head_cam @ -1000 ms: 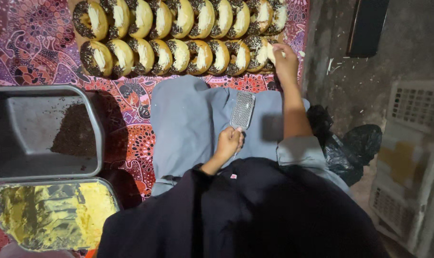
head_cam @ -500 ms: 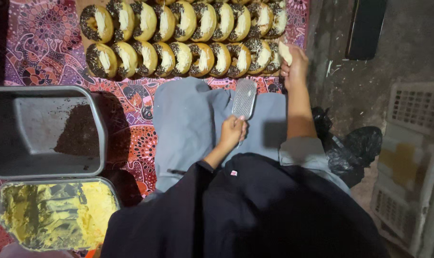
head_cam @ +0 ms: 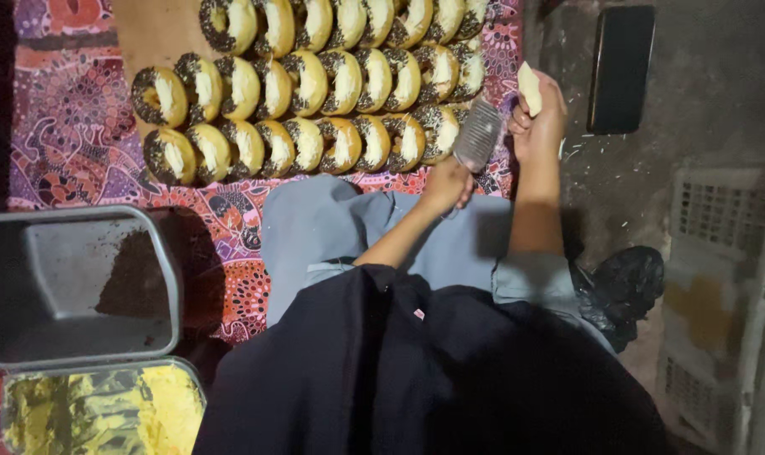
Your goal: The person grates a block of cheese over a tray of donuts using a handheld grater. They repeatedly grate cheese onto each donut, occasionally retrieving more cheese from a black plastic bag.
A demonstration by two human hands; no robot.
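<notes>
My left hand [head_cam: 450, 181] grips the handle of a small metal grater [head_cam: 478, 135], held tilted over the right end of the nearest doughnut row. My right hand [head_cam: 541, 122] is closed on a pale yellow block of cheese [head_cam: 529, 88], just right of the grater's top. Three rows of split doughnuts [head_cam: 315, 84], with chocolate sprinkles and cream filling, stand on a wooden board [head_cam: 151, 34]. My grey-clad legs [head_cam: 332, 227] reach toward the board.
A grey metal tray [head_cam: 79, 286] lies at the left, with a tub of yellow shreds [head_cam: 104, 413] below it. A patterned red mat [head_cam: 62, 152] covers the floor. At the right are a flat black object [head_cam: 621, 67], a black bag [head_cam: 626, 282] and a white crate [head_cam: 727, 295].
My left hand has lifted the grater from my lap up to the right end of the doughnut rows. My right hand with the cheese has come in beside the grater.
</notes>
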